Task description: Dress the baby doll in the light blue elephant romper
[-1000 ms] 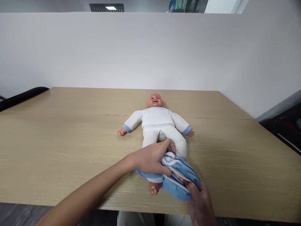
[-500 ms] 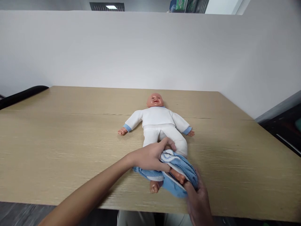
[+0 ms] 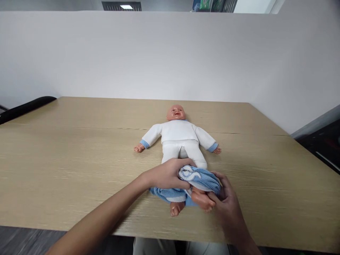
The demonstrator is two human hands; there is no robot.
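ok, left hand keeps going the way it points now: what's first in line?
The left hand points right, across the doll, and already grips the blue garment bunched at the legs. Straight on, it would probably meet the right hand first, though depth is unclear.

Doll's (image 3: 179, 136) shins under blue garment (image 3: 199, 179)

Dolls: one doll (image 3: 180, 136), lying on the table (image 3: 66, 152) toward its near edge.
Blue garments: one blue garment (image 3: 198, 180), bunched around the doll's legs.
Bare doll feet showing: two.
Hands: two, the left hand (image 3: 166, 175) and the right hand (image 3: 227, 203).
Tables: one.
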